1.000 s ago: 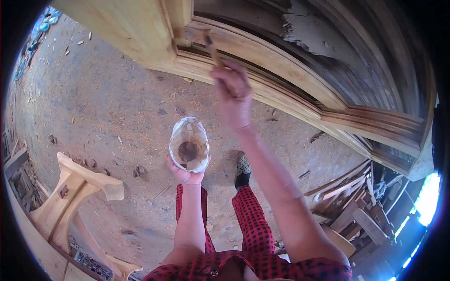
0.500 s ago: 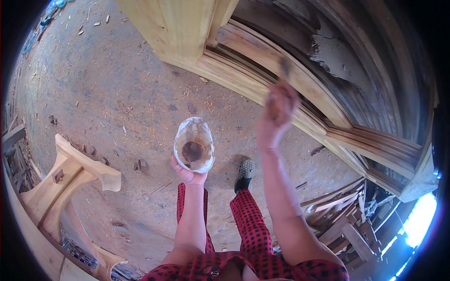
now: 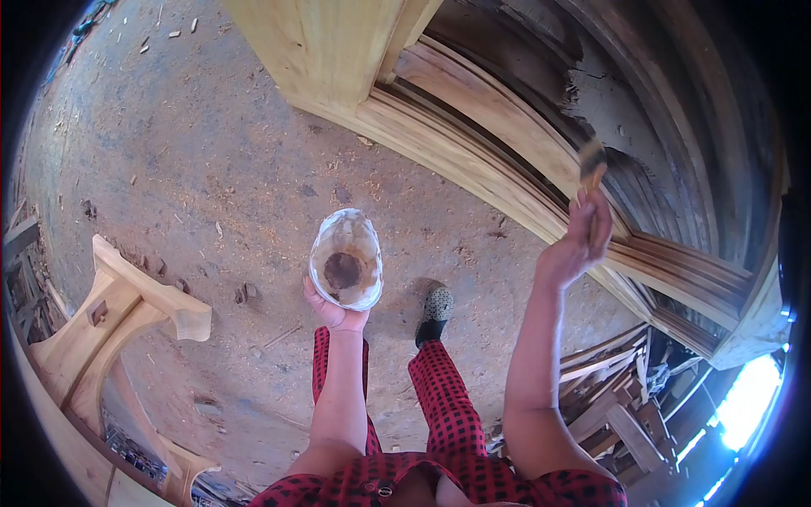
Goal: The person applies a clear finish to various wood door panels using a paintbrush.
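Note:
My left hand (image 3: 337,314) is wrapped round a whitish container (image 3: 323,245) with an uneven rim, held over the floor in front of my legs. Dark brown matter lies at its bottom. Out to the right, my right hand (image 3: 579,239) grips a paintbrush (image 3: 593,160) by its handle, bristles pointing up and away from me. In this view the brush overlaps the dark inside of a large wooden frame (image 3: 473,152). Wet-looking dark patches (image 3: 549,38) show on the surface behind the frame's rails.
At the left stands a curved pale wooden piece (image 3: 118,296). Scrap timber (image 3: 625,422) is piled at the lower right near a bright opening. Shavings and small chips litter the dirt floor (image 3: 194,169). My shoe (image 3: 436,304) is on the floor near the middle.
My right hand has moved right with the brush, from over the frame's lower rail to farther along and deeper over it. The left hand and container have hardly moved.

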A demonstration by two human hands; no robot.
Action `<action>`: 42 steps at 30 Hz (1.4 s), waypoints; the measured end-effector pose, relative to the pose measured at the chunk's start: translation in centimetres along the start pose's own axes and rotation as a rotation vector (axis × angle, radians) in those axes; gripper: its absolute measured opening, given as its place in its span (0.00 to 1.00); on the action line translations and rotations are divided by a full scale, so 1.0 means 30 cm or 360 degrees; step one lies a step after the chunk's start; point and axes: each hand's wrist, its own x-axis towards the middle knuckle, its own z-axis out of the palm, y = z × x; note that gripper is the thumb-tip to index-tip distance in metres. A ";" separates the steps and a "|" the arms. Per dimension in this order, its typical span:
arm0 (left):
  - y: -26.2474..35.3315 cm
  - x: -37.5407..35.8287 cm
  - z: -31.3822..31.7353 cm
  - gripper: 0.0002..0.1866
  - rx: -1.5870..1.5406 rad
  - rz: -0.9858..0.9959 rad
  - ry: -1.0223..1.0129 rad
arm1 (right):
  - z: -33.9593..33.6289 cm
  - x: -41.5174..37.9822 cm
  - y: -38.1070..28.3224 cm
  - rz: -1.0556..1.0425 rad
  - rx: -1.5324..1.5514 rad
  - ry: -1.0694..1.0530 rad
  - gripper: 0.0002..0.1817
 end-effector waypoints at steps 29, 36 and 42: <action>-0.137 -0.013 -0.009 0.43 0.0133 -0.0254 0.0101 | -0.415 -0.067 0.560 0.0237 -0.0156 0.0383 0.09; -0.218 -0.033 -0.007 0.43 0.0053 -0.0313 0.0254 | -0.041 -0.273 0.329 0.0056 0.0210 -0.0597 0.18; -0.255 -0.029 -0.042 0.42 0.0201 -0.0363 0.0134 | -0.339 -0.110 0.479 0.0613 0.0273 -0.0322 0.11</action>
